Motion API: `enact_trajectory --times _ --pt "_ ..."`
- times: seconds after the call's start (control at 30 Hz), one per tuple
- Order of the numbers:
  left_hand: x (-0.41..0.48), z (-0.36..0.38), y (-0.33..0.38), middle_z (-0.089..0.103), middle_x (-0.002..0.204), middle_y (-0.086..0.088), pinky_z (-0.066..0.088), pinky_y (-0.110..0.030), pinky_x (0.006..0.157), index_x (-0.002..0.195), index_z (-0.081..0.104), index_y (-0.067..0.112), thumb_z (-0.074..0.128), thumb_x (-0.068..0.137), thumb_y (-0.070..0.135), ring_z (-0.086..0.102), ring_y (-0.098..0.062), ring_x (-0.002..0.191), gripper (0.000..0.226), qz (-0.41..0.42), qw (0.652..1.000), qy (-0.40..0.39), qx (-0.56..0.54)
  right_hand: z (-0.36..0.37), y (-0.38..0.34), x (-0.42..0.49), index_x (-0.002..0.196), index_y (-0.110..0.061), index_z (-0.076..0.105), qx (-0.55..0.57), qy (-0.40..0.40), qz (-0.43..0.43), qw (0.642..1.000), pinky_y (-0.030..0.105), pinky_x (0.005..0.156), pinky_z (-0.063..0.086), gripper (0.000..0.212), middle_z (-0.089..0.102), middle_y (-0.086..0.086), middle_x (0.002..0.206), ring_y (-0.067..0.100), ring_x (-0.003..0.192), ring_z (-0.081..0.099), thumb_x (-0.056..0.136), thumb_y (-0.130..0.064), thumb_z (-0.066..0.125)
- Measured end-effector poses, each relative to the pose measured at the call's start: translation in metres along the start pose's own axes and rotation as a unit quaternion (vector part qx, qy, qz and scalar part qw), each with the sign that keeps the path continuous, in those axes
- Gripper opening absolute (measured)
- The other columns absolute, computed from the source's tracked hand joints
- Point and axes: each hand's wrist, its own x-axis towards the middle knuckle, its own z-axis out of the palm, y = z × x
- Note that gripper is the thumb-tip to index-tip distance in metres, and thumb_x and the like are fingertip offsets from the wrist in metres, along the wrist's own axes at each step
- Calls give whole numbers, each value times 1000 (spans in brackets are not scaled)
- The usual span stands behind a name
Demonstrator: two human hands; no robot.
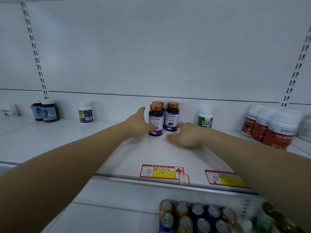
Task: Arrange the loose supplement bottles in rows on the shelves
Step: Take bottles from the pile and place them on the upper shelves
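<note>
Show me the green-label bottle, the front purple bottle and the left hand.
green-label bottle (204,121): head view, on its green label.
front purple bottle (156,118): head view, on its purple label.
left hand (139,123): head view, back of the hand.

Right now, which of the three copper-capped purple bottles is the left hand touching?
The front-left bottle: the left hand touches its lower label. The rear bottle and right bottle stand clear of that hand.

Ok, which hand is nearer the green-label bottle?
Right. The right hand lies on the shelf just left of and in front of the green-label bottle; the left hand is farther left, touching the front purple-label bottle.
</note>
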Motion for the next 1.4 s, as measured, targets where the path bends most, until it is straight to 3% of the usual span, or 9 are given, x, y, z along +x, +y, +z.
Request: enact_trajectory --times 0.1,0.2,0.4,0.47,0.67,0.9,1.13,1.23,1.4 --pt "-20 -16 -3 27 155 -3 34 -35 107 151 15 24 64 87 37 37 -25 135 81 4 998 11 61 -29 -2 2 142 -23 34 32 119 -38 992 36 94 43 73 45 9 137 29 119 48 84 -63 51" --pt "-48 -34 -9 29 153 0 34 -33 105 147 26 27 60 89 41 41 -24 131 69 8 991 36 132 -54 -20 5 142 -21 34 28 147 -72 986 39 97 41 75 40 10 141 31 125 43 83 -65 49" --pt "-113 -76 -42 34 151 2 32 -25 97 144 31 30 58 87 48 42 -18 129 66 -19 980 55 191 -59 -97 -6 149 -22 27 34 120 -156 980 36 102 33 78 29 6 152 27 136 33 87 -65 46" --pt "-138 -97 -61 33 151 3 32 -28 101 144 31 30 57 87 50 40 -19 131 66 -34 976 63 208 -51 -139 -12 148 -21 27 20 116 -190 975 35 101 33 78 31 7 152 27 136 33 87 -65 45" --pt "-233 -181 -149 31 152 5 28 -29 107 145 31 30 56 87 52 35 -16 135 66 -111 954 101 259 -7 -305 -45 144 -18 35 11 104 -317 943 34 93 36 72 39 9 146 28 128 41 88 -63 46" --pt "-344 -265 -288 43 145 0 37 -31 103 141 38 26 58 87 50 45 -20 126 63 -219 929 93 284 73 -497 -94 147 -19 30 23 57 -434 899 36 104 34 75 33 7 151 27 134 36 89 -63 45" --pt "-391 -292 -414 30 153 5 33 -31 108 146 30 28 55 88 52 35 -17 135 68 -293 925 40 240 169 -620 -92 145 -20 34 7 -33 -450 892 39 105 37 71 37 7 151 28 132 40 89 -61 48" --pt "-382 -304 -464 31 152 4 33 -29 105 146 30 27 55 88 52 37 -17 134 67 -307 923 35 228 207 -654 -63 139 -18 41 -13 -56 -440 896 39 98 41 64 45 10 141 28 123 47 89 -58 50" --pt "-336 -332 -557 29 153 1 33 -34 109 146 30 24 56 88 50 35 -20 135 69 -327 923 26 202 262 -709 6 144 -23 36 5 -88 -420 903 37 96 40 66 44 9 142 27 124 46 90 -56 50"
